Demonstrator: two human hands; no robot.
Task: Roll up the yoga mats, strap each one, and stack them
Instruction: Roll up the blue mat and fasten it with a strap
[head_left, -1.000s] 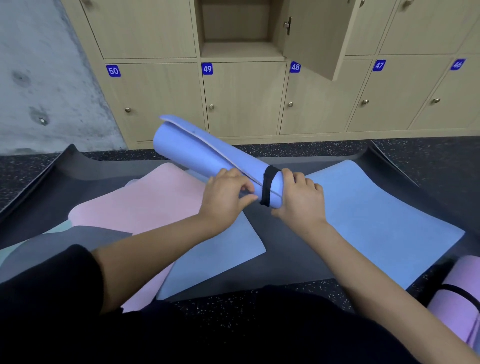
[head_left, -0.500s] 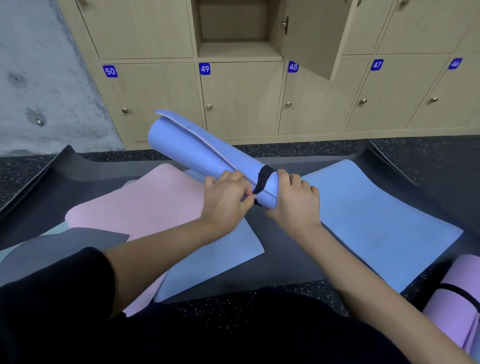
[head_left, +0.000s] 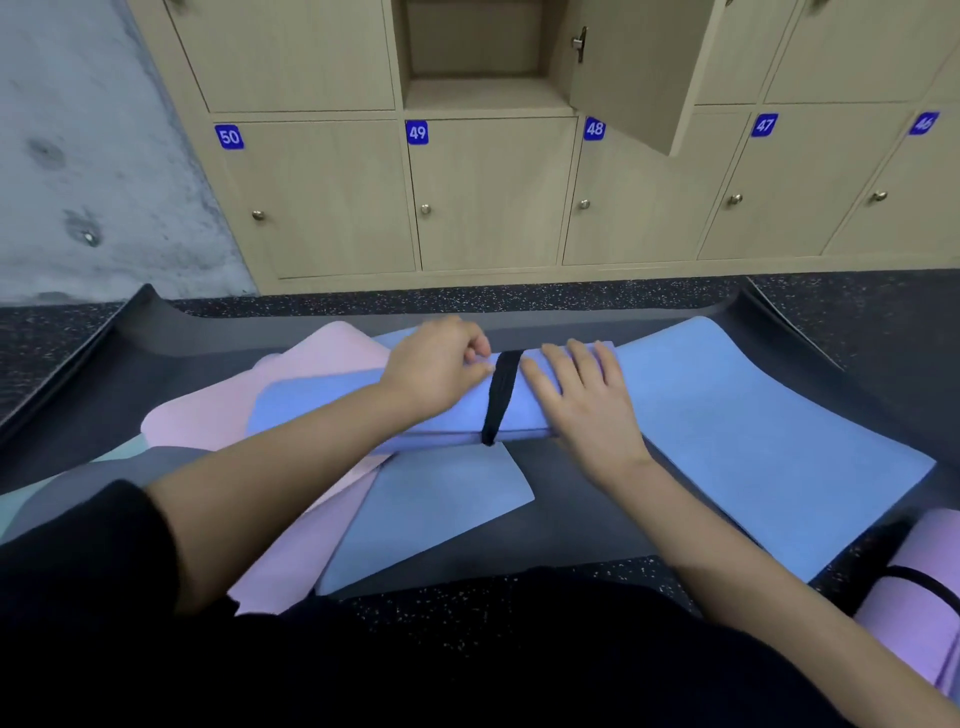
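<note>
A rolled blue mat (head_left: 322, 405) lies across the flat mats in front of me, with a black strap (head_left: 501, 395) wrapped around it near its right end. My left hand (head_left: 431, 369) is on top of the roll just left of the strap, its fingers curled on the roll's upper edge and its fingertips touching the strap. My right hand (head_left: 587, 400) lies flat on the roll's right end, its fingers straight. A rolled purple mat (head_left: 924, 613) with its own black strap lies at the lower right.
Unrolled mats overlap on the floor: a pink one (head_left: 208, 421) at left, a blue one (head_left: 431, 509) under the roll, a larger blue one (head_left: 753, 441) at right, all on a dark mat (head_left: 571, 499). Numbered lockers stand behind, with one door (head_left: 634, 67) open.
The blue roll, held tilted up off the floor before, now lies flat on the mats. My right hand has opened and spread over its end. The strap sits straight around the roll.
</note>
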